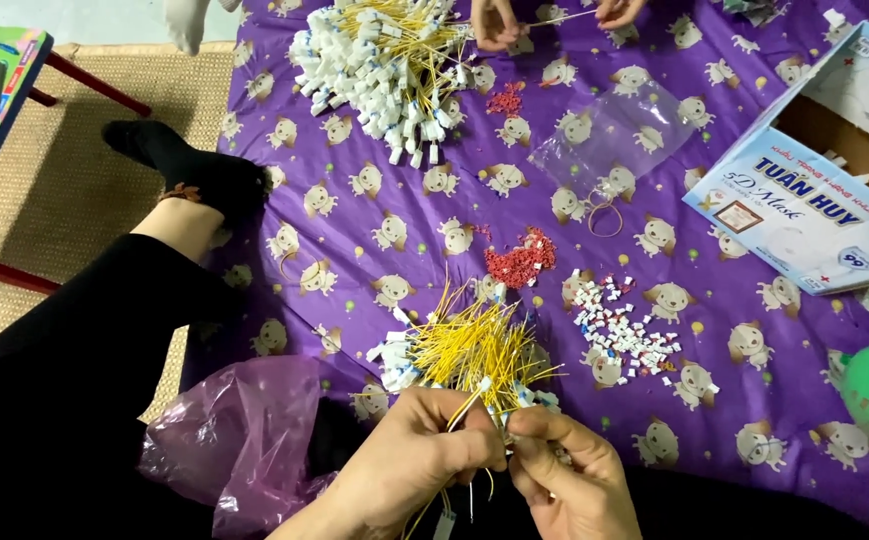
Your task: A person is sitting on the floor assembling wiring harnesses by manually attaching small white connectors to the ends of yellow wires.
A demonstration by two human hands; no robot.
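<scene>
My left hand (pixel 409 460) is closed around a thin yellow wire (pixel 464 410) with a small white connector at its tip. My right hand (pixel 564 470) pinches that same tip from the right, fingertips meeting the left hand's. Just beyond both hands lies a loose bundle of yellow wires with white and blue connectors (pixel 464 350) on the purple patterned cloth (pixel 374 190). A small heap of red plastic pieces (pixel 519 260) and a scatter of small white pieces (pixel 619 325) lie further out to the right.
A big pile of finished white-ended yellow wires (pixel 384 65) sits at the far side, where another person's hands (pixel 499 22) work. A clear plastic bag (pixel 614 135), an open cardboard box (pixel 824 170), a pink plastic bag (pixel 239 430) and my outstretched black-clad leg (pixel 134 270) surround the spot.
</scene>
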